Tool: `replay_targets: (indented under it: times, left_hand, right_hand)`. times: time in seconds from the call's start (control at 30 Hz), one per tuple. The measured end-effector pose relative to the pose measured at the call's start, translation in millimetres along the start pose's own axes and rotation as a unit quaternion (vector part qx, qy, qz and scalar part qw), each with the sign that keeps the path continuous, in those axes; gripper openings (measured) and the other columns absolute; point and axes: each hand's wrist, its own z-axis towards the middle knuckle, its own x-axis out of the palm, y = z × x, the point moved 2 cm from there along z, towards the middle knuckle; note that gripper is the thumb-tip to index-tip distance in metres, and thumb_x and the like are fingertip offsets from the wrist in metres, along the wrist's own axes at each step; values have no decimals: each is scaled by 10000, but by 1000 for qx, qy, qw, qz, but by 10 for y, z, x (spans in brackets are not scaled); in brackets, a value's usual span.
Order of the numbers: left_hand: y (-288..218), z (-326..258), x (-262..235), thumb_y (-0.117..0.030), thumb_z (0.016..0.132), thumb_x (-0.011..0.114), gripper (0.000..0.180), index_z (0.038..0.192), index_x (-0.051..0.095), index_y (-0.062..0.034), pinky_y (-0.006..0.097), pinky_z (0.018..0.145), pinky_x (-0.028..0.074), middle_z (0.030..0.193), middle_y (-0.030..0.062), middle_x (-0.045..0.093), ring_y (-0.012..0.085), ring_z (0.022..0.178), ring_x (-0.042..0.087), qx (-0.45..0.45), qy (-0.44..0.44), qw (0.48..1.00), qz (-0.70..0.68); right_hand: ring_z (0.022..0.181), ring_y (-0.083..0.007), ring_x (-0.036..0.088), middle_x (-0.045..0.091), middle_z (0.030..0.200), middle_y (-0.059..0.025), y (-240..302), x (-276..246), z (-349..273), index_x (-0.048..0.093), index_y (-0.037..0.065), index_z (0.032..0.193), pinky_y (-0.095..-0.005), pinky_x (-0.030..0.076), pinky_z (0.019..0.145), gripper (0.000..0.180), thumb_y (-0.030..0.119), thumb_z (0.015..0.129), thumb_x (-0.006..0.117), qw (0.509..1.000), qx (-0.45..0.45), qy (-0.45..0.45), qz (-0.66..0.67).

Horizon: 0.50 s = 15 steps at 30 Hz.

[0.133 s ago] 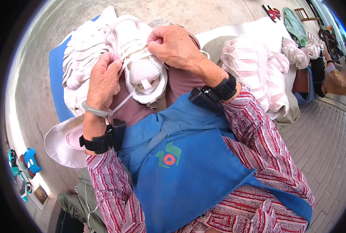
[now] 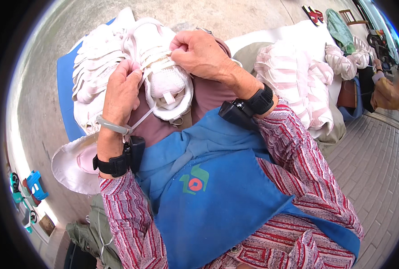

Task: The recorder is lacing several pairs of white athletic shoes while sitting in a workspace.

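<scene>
A white shoe upper (image 2: 164,81) lies across my thighs, its padded heel opening toward me and its tongue in the middle. Pale laces (image 2: 155,65) cross over its front. At the upper's left side my left hand (image 2: 121,92) is closed, thumb and forefinger pinched on a shoelace. My right hand (image 2: 200,54) is closed at the right edge of the lacing; its curled fingers seem to pinch the lace there, though the grip itself is partly hidden. A white cord (image 2: 143,117) runs from the pale bangle (image 2: 111,125) on my left wrist toward the shoe upper.
A pile of white shoe uppers (image 2: 94,67) rests on a blue sheet (image 2: 65,89) at left. Bundled pinkish-white uppers (image 2: 293,80) lie to the right. A white, pink-lined piece (image 2: 72,166) is below my left wrist. Another person (image 2: 390,92) sits at far right.
My left hand has shifted very slightly right. The right hand and the shoe upper stay practically in place.
</scene>
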Motion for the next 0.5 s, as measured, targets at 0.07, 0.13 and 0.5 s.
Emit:
replay_targets:
  times: [0.07, 0.13, 0.5]
  left_hand:
    - [-20, -14, 12, -132, 918, 477, 73, 890, 517, -78, 188, 331, 239, 640, -50, 435, 21, 426, 299, -4, 0, 1000, 14]
    - [-25, -18, 11, -123, 934, 464, 62, 902, 505, -89, 172, 328, 247, 626, -63, 416, 10, 422, 286, -4, 0, 1000, 26]
    - [-68, 41, -22, -107, 881, 449, 79, 880, 513, -61, 191, 340, 297, 634, -36, 438, 33, 433, 346, 17, 8, 994, 111]
  right_hand:
    - [606, -88, 517, 587, 647, -13, -26, -43, -5, 638, 10, 805, -255, 431, 552, 164, 156, 752, 584, 989, 56, 90, 101]
    - [615, -85, 517, 586, 659, -11, -61, -62, 39, 637, 14, 802, -252, 428, 556, 157, 152, 749, 583, 979, 99, 121, 128]
    - [571, -52, 462, 556, 665, 5, -78, -69, 69, 641, 25, 831, -214, 351, 493, 143, 144, 813, 563, 962, 160, 151, 160]
